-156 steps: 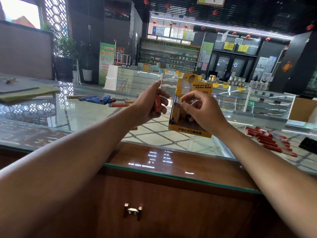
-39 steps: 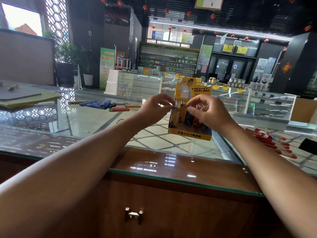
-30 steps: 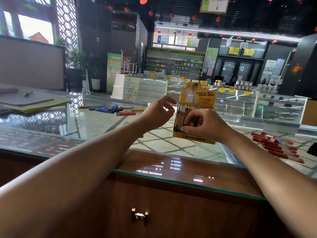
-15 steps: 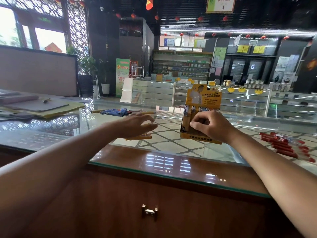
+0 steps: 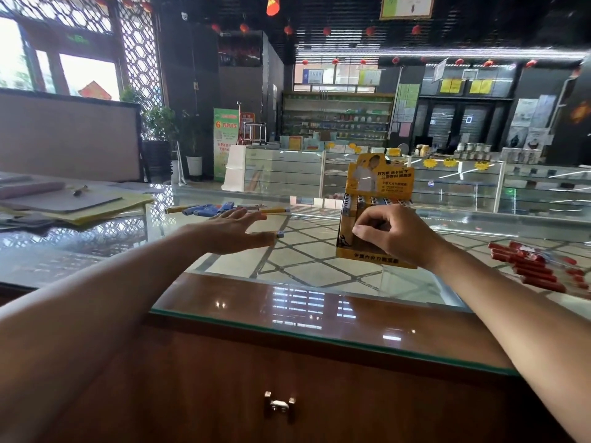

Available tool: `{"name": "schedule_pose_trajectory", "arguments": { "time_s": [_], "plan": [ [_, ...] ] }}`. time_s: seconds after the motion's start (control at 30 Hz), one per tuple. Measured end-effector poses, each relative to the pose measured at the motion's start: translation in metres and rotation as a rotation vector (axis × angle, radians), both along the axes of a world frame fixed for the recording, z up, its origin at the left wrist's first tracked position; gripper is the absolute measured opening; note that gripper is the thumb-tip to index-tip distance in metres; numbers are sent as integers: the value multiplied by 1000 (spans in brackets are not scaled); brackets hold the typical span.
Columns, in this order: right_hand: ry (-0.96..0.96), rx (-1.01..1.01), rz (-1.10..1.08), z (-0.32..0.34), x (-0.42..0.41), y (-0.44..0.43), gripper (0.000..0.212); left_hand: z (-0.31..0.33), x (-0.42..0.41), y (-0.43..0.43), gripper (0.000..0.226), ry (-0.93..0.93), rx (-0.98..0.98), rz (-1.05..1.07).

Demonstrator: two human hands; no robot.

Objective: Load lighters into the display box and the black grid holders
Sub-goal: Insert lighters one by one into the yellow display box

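**Box (image 5: 380, 182) upright on glass counter (image 5: 303, 260); right hand (image 5: 395, 235) grips its front.**
Right fingers curl around the box wall. Left hand (image 5: 235, 230), left of box, is palm down with fingers straight and slightly spread. Boxed lighters (image 5: 374, 200) stand vertical. Blue lighters (image 5: 208, 210) lie flat far left of box, red lighters (image 5: 524, 265) to its right. There is bare glass from box to near edge.

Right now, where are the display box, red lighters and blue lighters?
yellow display box (image 5: 393, 183), head view, on its printed back card.
red lighters (image 5: 527, 263), head view, on the pile's middle.
blue lighters (image 5: 204, 211), head view, on the cluster's middle.
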State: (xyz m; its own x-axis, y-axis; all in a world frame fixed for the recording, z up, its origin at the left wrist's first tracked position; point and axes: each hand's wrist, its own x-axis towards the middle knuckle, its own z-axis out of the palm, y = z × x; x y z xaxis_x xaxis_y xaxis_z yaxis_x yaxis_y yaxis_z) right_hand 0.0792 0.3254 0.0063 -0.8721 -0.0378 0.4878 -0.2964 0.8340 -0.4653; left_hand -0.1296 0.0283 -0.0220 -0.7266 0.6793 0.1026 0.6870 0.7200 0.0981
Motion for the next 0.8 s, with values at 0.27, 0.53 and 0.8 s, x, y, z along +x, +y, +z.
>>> {"name": "schedule_pose_trajectory", "arguments": {
  "time_s": [0.27,0.53,0.8],
  "plan": [
    [-7,-38,22,1,-1,1,8,3,-8,31,93,-21,-59,-50],
    [-6,-39,14,1,-1,1,8,3,-6,41,90,24,-65,-44],
    [-16,-42,-7,0,1,0,9,16,31,52,53,237,-159,-168]
  ]
}}
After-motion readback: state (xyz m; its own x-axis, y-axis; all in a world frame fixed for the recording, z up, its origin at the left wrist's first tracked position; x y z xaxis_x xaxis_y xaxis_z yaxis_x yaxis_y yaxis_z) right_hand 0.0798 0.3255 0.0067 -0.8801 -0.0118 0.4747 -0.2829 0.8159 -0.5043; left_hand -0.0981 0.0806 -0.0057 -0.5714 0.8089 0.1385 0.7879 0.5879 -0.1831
